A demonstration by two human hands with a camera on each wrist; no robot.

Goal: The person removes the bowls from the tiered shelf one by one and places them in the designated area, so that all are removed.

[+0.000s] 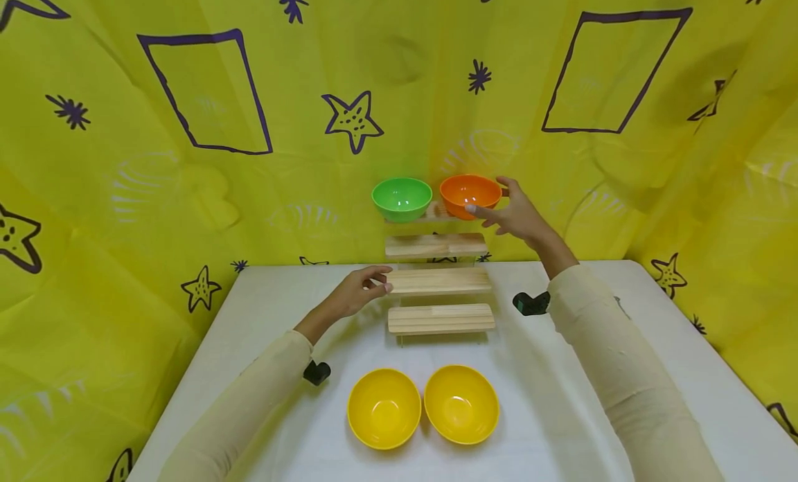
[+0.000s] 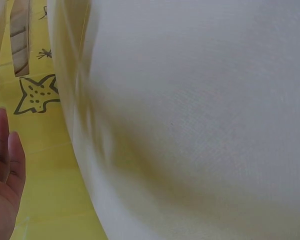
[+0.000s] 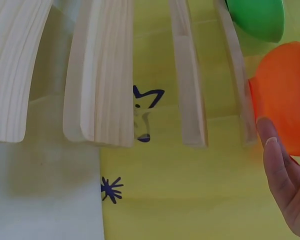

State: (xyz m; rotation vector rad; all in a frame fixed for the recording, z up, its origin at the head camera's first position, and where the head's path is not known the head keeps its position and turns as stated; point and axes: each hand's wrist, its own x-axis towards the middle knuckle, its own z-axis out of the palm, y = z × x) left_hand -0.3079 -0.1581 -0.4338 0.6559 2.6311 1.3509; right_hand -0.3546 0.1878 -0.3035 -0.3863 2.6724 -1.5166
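Observation:
On the top tier of a wooden stepped stand (image 1: 439, 281), a green bowl (image 1: 402, 199) sits at the left and an orange bowl (image 1: 470, 194) at the right. My right hand (image 1: 520, 215) holds the orange bowl, thumb across its front and fingers at its right rim. The right wrist view shows the fingers against the side of the orange bowl (image 3: 285, 100). My left hand (image 1: 357, 291) grips the left end of a middle tier between thumb and forefinger. In the left wrist view, only part of the left hand (image 2: 5, 185) appears at the left edge.
Two yellow bowls (image 1: 384, 409) stand side by side on the white table (image 1: 280, 433) in front of the stand. A yellow curtain (image 1: 299, 66) with drawn stars hangs behind and at both sides. Dark wrist-worn pieces (image 1: 530, 303) show beside both forearms.

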